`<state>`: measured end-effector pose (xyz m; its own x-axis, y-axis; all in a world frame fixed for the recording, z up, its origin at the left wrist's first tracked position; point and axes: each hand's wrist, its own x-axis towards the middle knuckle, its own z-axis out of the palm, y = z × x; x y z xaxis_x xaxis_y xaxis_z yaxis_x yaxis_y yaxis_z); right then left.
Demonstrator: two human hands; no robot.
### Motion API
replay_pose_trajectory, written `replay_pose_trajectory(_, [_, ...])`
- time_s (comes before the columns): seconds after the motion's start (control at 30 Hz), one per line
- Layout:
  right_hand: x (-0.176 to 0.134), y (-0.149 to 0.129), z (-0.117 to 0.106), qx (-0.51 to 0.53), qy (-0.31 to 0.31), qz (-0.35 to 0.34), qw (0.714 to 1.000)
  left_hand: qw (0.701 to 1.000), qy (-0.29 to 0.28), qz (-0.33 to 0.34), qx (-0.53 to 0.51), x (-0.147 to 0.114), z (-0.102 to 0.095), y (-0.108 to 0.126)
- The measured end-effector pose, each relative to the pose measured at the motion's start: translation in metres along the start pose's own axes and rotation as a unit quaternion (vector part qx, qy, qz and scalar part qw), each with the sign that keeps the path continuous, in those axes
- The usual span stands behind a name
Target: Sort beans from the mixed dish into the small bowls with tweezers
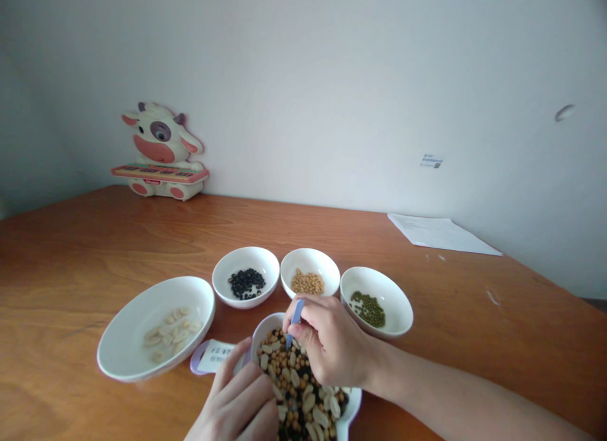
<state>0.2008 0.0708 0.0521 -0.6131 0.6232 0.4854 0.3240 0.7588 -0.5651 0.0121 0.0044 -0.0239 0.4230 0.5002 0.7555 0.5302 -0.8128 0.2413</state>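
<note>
Soft, diffuse, moderately dim light comes from outside the frame. The wall (pixel 303 100) looks cool grey, darkening toward 10 o'clock and in the 2 o'clock corner. The table (pixel 52 340) carries a faint sheen, palest near 8 o'clock, and deepens in tone toward 4. A soft shadow lies under the right arm (pixel 427 387) near 5 o'clock. At 8, the peanuts (pixel 165 337) look smeared and hazy, and wide-angle distortion stretches the large bowl (pixel 123 337). The small print on the sticker (pixel 431 161), between 2 and 3, is illegible.

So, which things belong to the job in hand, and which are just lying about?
Seemingly in use: small blue tool in the right hand, mixed bowl, peanut bowl, black bean bowl, yellow bean bowl, green bean bowl.

Seemingly lying about: cow toy, papers.
</note>
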Motion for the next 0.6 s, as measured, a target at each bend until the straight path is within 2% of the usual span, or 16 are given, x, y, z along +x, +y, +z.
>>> replay_pose_trajectory(0.3, [0.001, 0.001, 0.000, -0.009, -0.011, -0.010, 1.000, 1.000, -0.001, 0.004, 0.014, -0.003, 0.000, 0.000])
replay_pose_trajectory(0.47, [0.000, 0.001, 0.003, -0.015, -0.003, -0.008, 1.000, 0.999, -0.021, 0.025, 0.027, -0.001, -0.003, 0.000])
replay_pose_trajectory(0.6, [0.005, -0.007, -0.011, -0.016, 0.027, -0.009, 0.999, 0.999, -0.019, 0.024, 0.028, 0.001, -0.005, 0.000])
